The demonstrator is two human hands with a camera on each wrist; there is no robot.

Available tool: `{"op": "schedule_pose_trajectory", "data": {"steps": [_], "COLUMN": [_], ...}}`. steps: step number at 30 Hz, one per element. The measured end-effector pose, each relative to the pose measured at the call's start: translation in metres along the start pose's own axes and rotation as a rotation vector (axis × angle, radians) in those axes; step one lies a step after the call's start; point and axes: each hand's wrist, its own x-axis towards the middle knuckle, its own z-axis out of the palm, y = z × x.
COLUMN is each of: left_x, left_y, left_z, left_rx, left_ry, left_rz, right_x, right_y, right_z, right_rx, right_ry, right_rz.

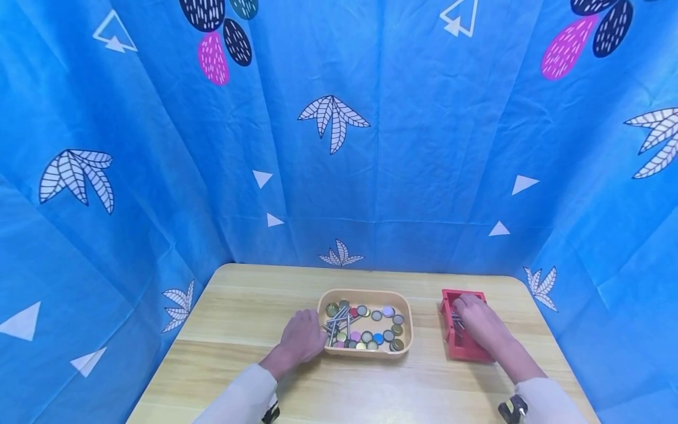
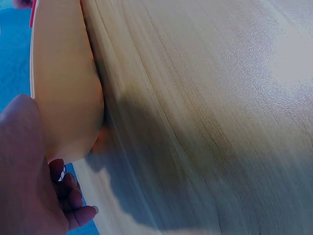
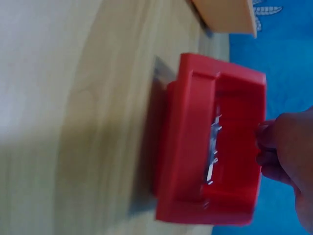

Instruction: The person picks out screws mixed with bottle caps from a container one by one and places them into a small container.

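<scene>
A beige tray holds bottle caps of several colours and a loose pile of long silver nails at its left end. My left hand grips that end, the thumb along the tray's side and the other fingers curled at the corner. To the right, a red bin has several silver nails inside. Over its far side is my right hand, fingertips bunched by the rim; whether anything is between them is hidden.
The tray and bin stand on a light wood-grain table, with a stretch of tabletop between them. Blue patterned cloth hangs behind the table and along both sides.
</scene>
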Motion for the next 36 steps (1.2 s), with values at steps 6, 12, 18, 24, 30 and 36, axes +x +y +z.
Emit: {"op": "schedule_pose_trajectory", "data": {"steps": [6, 12, 18, 24, 30, 36], "left_x": [0.0, 0.002, 0.002, 0.001, 0.001, 0.001], "left_y": [0.001, 0.002, 0.0, 0.0, -0.001, -0.001], "left_z": [0.0, -0.001, -0.001, -0.001, 0.0, -0.002], "left_rx": [-0.021, -0.031, -0.011, -0.025, -0.046, -0.079], "left_ry": [0.012, 0.001, -0.013, -0.026, -0.036, -0.038], "left_rz": [-0.009, -0.013, -0.014, -0.018, -0.026, -0.032], "right_x": [0.016, 0.033, 0.05, 0.066, 0.08, 0.092], "right_y": [-0.014, -0.029, -0.05, -0.07, -0.088, -0.105], "right_z": [-0.015, -0.021, -0.021, -0.013, 0.001, 0.015], "right_rx": [0.066, 0.079, 0.131, 0.183, 0.247, 0.313], "right_ry": [0.041, 0.052, 0.087, 0.206, 0.232, 0.169], "right_rz": [-0.023, -0.056, -0.055, -0.177, -0.26, -0.3]}}
